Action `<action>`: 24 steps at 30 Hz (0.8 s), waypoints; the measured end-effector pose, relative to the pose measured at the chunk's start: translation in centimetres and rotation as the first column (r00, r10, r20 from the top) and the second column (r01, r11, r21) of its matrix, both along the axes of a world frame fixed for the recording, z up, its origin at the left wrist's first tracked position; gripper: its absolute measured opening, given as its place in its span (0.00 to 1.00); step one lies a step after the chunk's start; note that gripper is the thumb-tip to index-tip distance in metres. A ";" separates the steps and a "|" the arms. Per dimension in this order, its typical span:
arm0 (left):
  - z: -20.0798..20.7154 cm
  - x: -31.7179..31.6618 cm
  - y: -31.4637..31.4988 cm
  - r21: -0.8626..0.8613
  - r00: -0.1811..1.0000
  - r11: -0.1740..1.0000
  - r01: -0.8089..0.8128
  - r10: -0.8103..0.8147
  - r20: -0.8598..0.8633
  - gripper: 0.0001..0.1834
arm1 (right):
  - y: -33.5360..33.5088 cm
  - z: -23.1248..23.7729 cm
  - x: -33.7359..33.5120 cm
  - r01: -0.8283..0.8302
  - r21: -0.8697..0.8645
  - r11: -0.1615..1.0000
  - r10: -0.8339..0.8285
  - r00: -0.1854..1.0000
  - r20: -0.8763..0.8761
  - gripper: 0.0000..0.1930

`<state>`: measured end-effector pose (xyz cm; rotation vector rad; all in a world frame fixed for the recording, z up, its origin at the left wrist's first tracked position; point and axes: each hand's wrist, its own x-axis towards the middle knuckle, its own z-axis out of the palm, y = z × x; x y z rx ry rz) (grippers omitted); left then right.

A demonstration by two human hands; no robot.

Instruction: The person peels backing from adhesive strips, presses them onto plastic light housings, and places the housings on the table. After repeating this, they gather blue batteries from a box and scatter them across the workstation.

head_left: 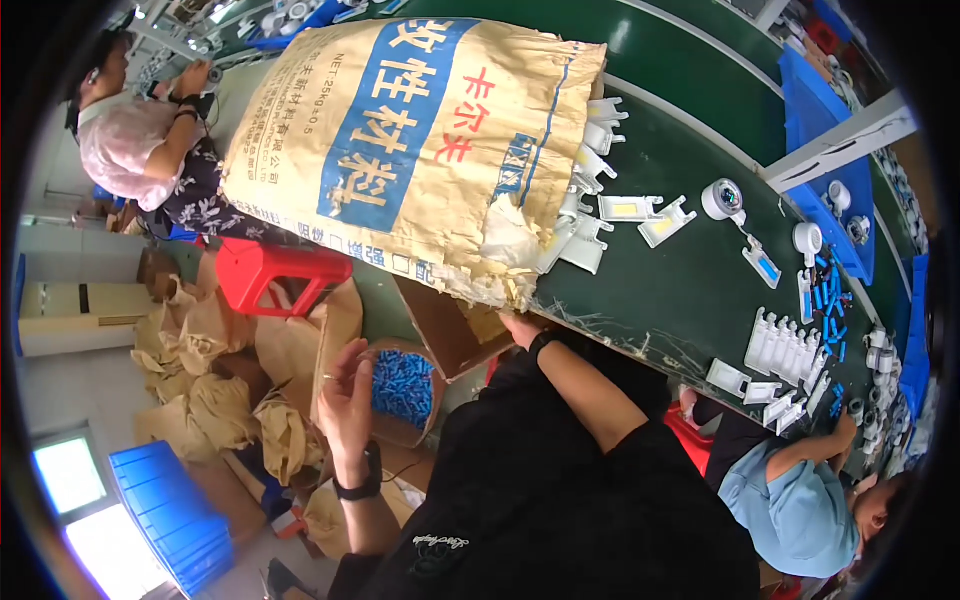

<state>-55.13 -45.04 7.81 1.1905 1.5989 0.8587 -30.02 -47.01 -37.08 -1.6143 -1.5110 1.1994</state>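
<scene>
tan sack, long axis sideways, torn end rightward; left fingers apart, right fingers unclear.

I see a green tabletop bearing a large tan paper sack, white plastic holders beside its ragged end; farther right lie a round white-rimmed unit, small blue cylinders and a row of white casings.

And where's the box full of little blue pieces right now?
In the head view, the box is left of centre, just right of the person's left hand and below the big paper sack in the picture.
</scene>
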 end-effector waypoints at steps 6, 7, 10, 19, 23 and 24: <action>-0.5 -0.6 -0.8 0.057 0.993 0.998 0.007 0.000 -0.118 0.16 | 2.4 3.8 -3.0 0.018 -0.223 0.975 -0.167 0.724 -0.670 0.28; -1.3 0.8 -0.1 0.098 0.993 0.992 0.081 -0.072 -0.095 0.16 | 3.0 1.0 -0.4 0.209 -0.477 0.854 -0.443 0.774 -0.454 0.28; -1.5 0.4 -0.5 0.106 0.983 0.989 0.098 -0.080 -0.167 0.15 | 1.5 1.8 -2.5 0.320 -0.464 0.826 -0.546 0.658 -0.518 0.24; 12.0 9.4 -0.4 0.285 0.852 0.806 0.519 -0.515 -0.096 0.19 | 0.5 27.4 -4.0 -0.490 0.037 0.871 0.462 0.791 -0.400 0.11; 17.6 21.1 3.1 0.356 0.287 0.119 0.927 -0.835 -0.469 0.19 | -6.4 46.9 11.6 -0.560 0.228 0.796 0.590 0.802 -0.091 0.15; 18.1 24.2 3.9 0.349 0.212 0.018 0.937 -0.823 -0.527 0.19 | -7.7 48.1 15.4 -0.467 0.246 0.850 0.488 0.872 -0.030 0.15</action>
